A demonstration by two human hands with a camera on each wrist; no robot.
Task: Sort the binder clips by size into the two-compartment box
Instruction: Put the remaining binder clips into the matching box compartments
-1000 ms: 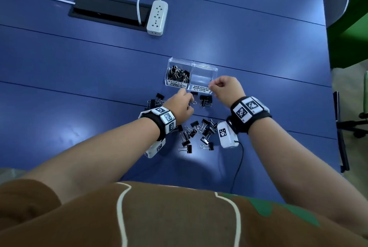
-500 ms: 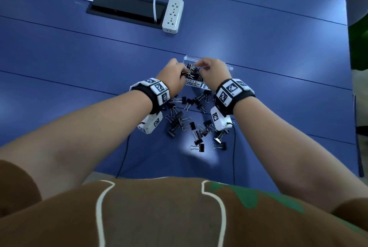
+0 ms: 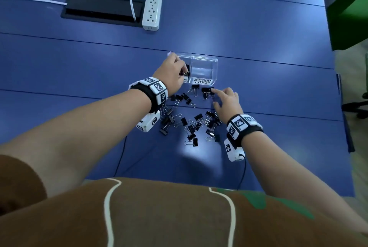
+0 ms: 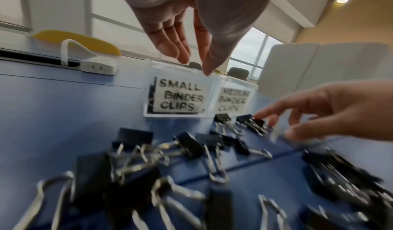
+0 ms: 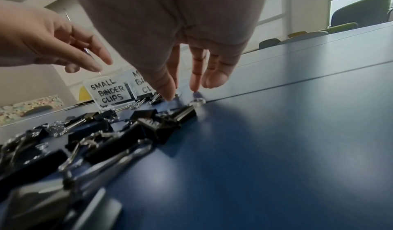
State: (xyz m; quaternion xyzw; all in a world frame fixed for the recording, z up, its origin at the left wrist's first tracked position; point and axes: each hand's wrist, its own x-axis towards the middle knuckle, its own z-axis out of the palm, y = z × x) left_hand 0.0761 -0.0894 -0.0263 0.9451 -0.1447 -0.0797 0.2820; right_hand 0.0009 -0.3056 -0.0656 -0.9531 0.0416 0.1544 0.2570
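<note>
A clear two-compartment box [image 3: 205, 61] stands on the blue table, labelled SMALL BINDER CLIPS [image 4: 178, 97] on the left and MEDIUM BINDER CLIPS on the right. My left hand [image 3: 175, 73] hovers over the small compartment with straight fingers [image 4: 180, 55], and nothing shows between them. Dark clips lie in that compartment, mostly hidden by the hand. My right hand [image 3: 219, 97] reaches low over the table, its index fingertip at a black clip [image 3: 207, 89] just before the box. Several black binder clips [image 3: 191, 121] are scattered between my wrists.
A white power strip [image 3: 151, 12] lies beside a black cable hatch [image 3: 99, 8] at the far side. The table's right edge [image 3: 338, 91] is near, with a chair base [image 3: 358, 105] beyond it. Thin black cables [image 3: 242, 175] trail from my wrists.
Both hands were at the box half a second ago. My right hand has drawn back to the clips in front of it, while my left hand stays over the small compartment.
</note>
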